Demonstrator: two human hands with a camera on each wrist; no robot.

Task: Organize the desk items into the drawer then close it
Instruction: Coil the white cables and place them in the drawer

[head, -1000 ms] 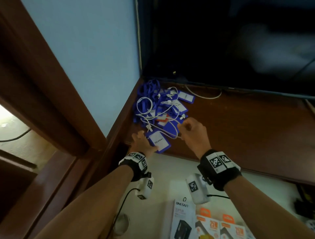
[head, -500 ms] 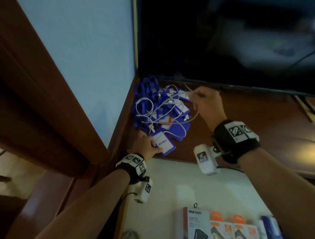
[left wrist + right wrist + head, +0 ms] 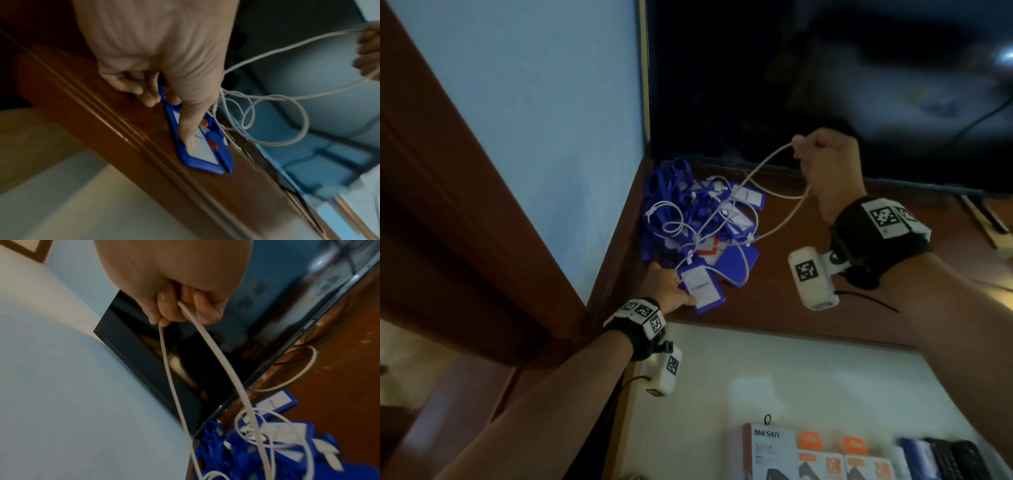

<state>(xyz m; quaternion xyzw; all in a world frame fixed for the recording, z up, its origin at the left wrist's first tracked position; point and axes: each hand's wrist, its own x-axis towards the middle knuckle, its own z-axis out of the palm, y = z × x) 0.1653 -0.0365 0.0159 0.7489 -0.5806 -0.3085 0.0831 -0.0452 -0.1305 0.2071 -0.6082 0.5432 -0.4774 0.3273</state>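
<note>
My right hand [image 3: 825, 164] grips the white cable [image 3: 774, 236], my left hand [image 3: 666, 291] presses the blue badge [image 3: 700, 289] flat, so I should pull slowly.

1. The pile of badge holders [image 3: 702, 219] lies in the desk's [image 3: 825, 291] back left corner, against the wall [image 3: 534, 120].
2. The screen [image 3: 825, 68] stands behind the pile.
3. The cable [image 3: 774, 219] lies looped over the pile and rises rightward to the right hand [image 3: 825, 164].
4. The left hand [image 3: 669, 291] rests on the nearest badge holder [image 3: 700, 291], at the desk's front edge.
5. The boxes [image 3: 808, 455] lie in the drawer [image 3: 791, 377] below the desk.
</note>
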